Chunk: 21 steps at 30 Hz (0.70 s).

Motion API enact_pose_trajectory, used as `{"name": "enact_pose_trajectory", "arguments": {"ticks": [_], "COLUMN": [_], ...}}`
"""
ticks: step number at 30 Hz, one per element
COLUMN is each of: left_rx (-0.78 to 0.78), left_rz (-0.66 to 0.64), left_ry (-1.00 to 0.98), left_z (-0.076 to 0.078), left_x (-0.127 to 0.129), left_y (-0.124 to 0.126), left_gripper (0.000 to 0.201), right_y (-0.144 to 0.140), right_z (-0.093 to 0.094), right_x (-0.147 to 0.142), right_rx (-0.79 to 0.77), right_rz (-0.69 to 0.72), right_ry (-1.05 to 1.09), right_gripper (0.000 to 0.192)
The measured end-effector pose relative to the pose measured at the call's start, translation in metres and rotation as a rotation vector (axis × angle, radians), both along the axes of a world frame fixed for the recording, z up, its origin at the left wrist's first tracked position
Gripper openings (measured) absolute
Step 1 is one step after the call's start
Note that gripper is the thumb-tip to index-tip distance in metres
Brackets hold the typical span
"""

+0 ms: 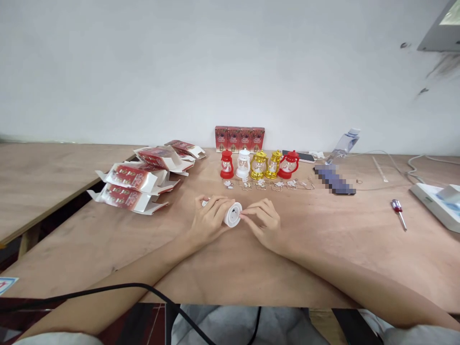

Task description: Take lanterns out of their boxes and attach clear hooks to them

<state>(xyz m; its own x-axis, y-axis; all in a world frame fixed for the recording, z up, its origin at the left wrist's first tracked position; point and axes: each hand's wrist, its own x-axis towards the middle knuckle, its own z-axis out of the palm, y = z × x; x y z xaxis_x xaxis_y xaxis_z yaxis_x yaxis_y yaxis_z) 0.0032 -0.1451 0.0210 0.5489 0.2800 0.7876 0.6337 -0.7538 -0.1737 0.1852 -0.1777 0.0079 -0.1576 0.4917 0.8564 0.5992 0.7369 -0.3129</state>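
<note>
My left hand [212,216] is wrapped round a small white lantern [233,214], held on its side just above the table. The lantern's round base faces right and shows a dark spot in it. The fingertips of my right hand [264,221] are pinched together at the base's right edge. Whether something tiny sits between them I cannot make out. Beyond my hands stands a row of small lanterns: a red one [226,165], a white one [243,164], two gold ones [258,166] and another red one [289,165]. Small wire pieces with white tags [276,185] lie before them.
Several red boxes [239,139] stand against the wall. Opened red cartons [131,184] are piled at the left. To the right lie a phone [335,180], a tilted water bottle [344,145], a screwdriver [398,211] and a white device [440,203]. A black cable [132,285] crosses the front.
</note>
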Motion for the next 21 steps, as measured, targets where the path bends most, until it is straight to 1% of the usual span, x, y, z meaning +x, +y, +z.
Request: {"name": "enact_pose_trajectory", "arguments": {"ticks": [2, 6, 11, 16, 18, 21], "left_rx": [0.017, 0.059, 0.08, 0.073, 0.074, 0.065], "left_rz": [0.002, 0.0, 0.033, 0.04, 0.047, 0.065], "left_ry": [0.005, 0.013, 0.025, 0.037, 0.039, 0.046], "left_z": [-0.0002, -0.0012, -0.0041, -0.003, -0.0028, -0.004], "left_x": [0.0009, 0.0037, 0.0051, 0.0054, 0.0053, 0.0048], "left_y": [-0.0009, -0.0036, -0.0043, -0.0044, -0.0042, -0.0037], "left_gripper": [0.023, 0.02, 0.019, 0.02, 0.021, 0.021], "right_y": [0.0011, 0.0024, -0.0004, -0.0001, 0.0004, 0.0004], "right_z": [0.0, 0.0, -0.001, -0.0043, -0.0054, -0.0063], "right_x": [0.0018, 0.0029, -0.0011, -0.0015, -0.001, -0.0005], "right_rx": [-0.023, -0.022, -0.031, 0.028, 0.055, 0.05], "right_rz": [-0.002, 0.038, 0.061, 0.072, 0.073, 0.049], "right_ry": [0.018, 0.004, -0.004, -0.03, -0.048, -0.075], "right_gripper": [0.006, 0.005, 0.007, 0.004, 0.007, 0.01]}}
